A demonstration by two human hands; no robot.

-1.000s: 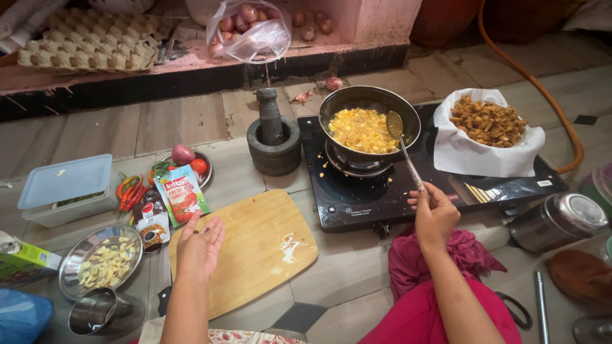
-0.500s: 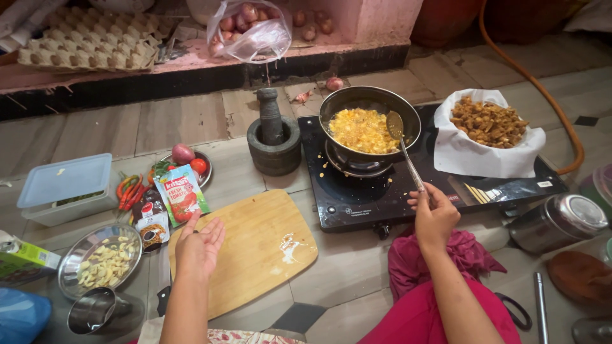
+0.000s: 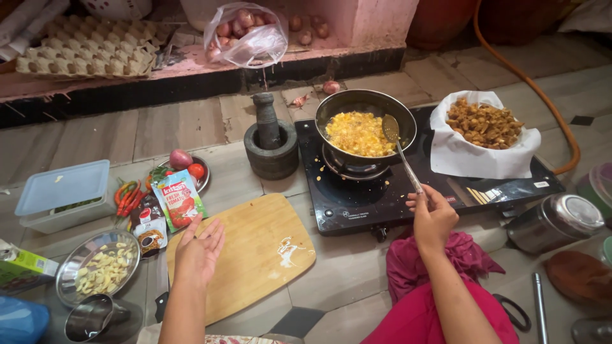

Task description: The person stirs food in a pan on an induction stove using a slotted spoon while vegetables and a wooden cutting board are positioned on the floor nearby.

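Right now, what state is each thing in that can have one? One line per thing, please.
Left hand: open, palm up, empty, above the cutting board's edge.
Right hand: closed on the ladle handle.
Ladle: bowl resting in the pan.
Pan: on the stove, holding yellow food.
Cutting board: flat, a few scraps on it.
Plastic container: lid on.
Mortar: upright, pestle standing inside.
Plastic bag: holding onions.

The right hand (image 3: 432, 220) grips a metal spoon (image 3: 400, 148) resting in the dark pan (image 3: 365, 118) of yellow food on the stove (image 3: 357, 197) — the left hand (image 3: 199, 248) hovers open-palmed over a wooden cutting board (image 3: 252, 255).
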